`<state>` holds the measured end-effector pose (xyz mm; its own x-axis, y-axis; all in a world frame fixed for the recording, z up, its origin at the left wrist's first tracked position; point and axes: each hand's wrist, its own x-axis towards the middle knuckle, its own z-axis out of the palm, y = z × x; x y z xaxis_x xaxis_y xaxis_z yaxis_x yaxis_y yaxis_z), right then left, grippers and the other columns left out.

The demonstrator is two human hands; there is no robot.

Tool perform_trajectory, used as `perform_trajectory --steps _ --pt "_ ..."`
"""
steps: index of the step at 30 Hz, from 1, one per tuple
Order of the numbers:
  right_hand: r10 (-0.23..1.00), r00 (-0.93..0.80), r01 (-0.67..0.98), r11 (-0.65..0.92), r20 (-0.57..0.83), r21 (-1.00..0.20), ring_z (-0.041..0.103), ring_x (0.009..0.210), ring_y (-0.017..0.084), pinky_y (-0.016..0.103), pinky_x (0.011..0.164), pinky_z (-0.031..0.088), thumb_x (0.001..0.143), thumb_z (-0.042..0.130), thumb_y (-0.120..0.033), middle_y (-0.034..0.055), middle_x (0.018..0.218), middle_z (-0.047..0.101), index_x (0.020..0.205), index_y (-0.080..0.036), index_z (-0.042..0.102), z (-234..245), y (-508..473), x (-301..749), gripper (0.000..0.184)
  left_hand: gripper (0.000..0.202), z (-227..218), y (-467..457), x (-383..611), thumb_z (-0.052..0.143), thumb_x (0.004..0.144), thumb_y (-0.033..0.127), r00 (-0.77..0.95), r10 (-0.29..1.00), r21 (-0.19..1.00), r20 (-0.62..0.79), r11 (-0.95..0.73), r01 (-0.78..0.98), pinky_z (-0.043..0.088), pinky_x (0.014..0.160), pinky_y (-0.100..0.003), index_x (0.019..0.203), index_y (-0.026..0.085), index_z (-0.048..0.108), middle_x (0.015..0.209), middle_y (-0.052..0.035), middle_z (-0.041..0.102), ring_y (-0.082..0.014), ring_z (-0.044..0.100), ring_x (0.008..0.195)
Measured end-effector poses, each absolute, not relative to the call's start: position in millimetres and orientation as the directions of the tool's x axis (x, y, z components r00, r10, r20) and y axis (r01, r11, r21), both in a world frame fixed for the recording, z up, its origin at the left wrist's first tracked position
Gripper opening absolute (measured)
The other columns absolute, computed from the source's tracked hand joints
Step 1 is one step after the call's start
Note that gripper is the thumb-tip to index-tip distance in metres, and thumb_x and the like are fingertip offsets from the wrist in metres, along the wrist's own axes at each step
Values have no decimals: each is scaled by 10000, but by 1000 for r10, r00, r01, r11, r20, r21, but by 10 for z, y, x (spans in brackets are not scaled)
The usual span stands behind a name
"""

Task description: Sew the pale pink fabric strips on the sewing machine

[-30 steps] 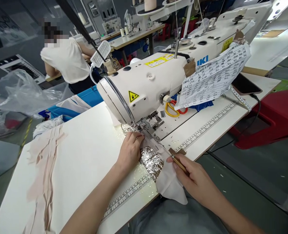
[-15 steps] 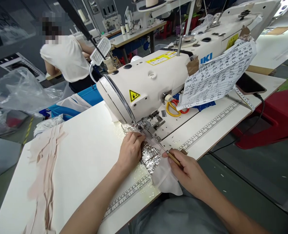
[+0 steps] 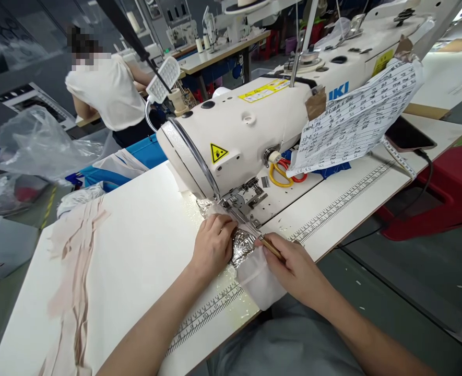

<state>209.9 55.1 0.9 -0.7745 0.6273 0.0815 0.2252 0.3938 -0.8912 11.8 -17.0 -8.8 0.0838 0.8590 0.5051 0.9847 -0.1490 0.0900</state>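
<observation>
My left hand lies fingers down on a silvery, shiny piece of fabric just in front of the presser foot of a white sewing machine. My right hand pinches a thin tool with a wooden handle, its metal tip reaching toward the presser foot. A white piece of cloth hangs over the table's front edge under my right hand.
Pink cloth strips lie at the table's left. Yellow and red scissors sit behind the machine under a taped printed sheet. A phone lies at the far right. A red stool stands right. Another person works behind.
Both my hands have slid toward the presser foot, feeding the silver fabric in; less of it shows now. The white cloth has been drawn up the table edge.
</observation>
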Motion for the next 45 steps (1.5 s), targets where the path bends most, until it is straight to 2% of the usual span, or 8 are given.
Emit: perform_trajectory --steps 18,23,26,31,34,36,40,45 --pt "632 -752 199 488 187 -850 492 487 151 249 477 372 960 387 -284 -29 603 547 959 -183 593 9 601 1992 229 364 -89 -122 137 462 819 111 -74 943 -28 326 88 996 508 772 -395 1151 129 607 1123 -145 559 -271 538 984" --pt "602 -726 126 592 332 -796 637 684 189 270 570 463 955 393 -207 61 836 685 1018 -176 563 -20 533 2018 184 375 -128 -126 110 459 825 115 -69 929 2 363 73 997 509 785 -394 1176 95 591 1109 -148 567 -268 536 988" --pt "555 -707 44 653 439 -756 656 761 187 274 625 489 947 395 -153 72 931 689 1091 -191 541 25 438 2000 208 355 -149 -105 94 471 836 128 -85 921 65 379 65 996 514 788 -397 1170 103 589 1090 -137 586 -262 538 988" --pt "421 -702 -136 712 575 -688 639 773 177 269 649 495 927 369 -94 57 893 662 1111 -207 521 186 203 1894 264 154 -127 25 111 501 887 192 -121 933 25 340 120 992 513 735 -380 949 147 634 956 -118 603 -249 541 896" --pt "381 -695 -189 721 610 -666 636 743 171 261 637 491 944 364 -110 61 893 670 1136 -195 511 219 84 1892 257 173 -102 99 98 482 910 146 -120 945 -21 303 132 991 494 702 -350 793 164 609 835 -90 594 -224 545 809" --pt "392 -702 -161 726 595 -668 647 726 170 258 615 482 965 359 -130 68 901 685 1143 -181 514 199 68 1944 242 186 -97 118 57 475 922 148 -189 927 84 325 171 982 487 674 -329 791 170 606 839 -82 602 -214 557 804" --pt "527 -726 106 720 441 -686 691 695 195 276 576 470 1004 353 -214 77 887 728 1124 -159 539 100 240 2086 228 130 -124 97 -64 535 881 216 -439 843 544 310 221 809 497 702 -320 815 189 644 901 -58 656 -209 606 855" --pt "586 -757 366 747 290 -555 693 636 207 271 490 411 992 366 -215 85 888 749 1177 -125 553 1 574 2049 278 170 -151 67 -152 508 787 167 -452 846 669 284 163 725 516 758 -308 793 207 673 898 -31 686 -185 644 858"
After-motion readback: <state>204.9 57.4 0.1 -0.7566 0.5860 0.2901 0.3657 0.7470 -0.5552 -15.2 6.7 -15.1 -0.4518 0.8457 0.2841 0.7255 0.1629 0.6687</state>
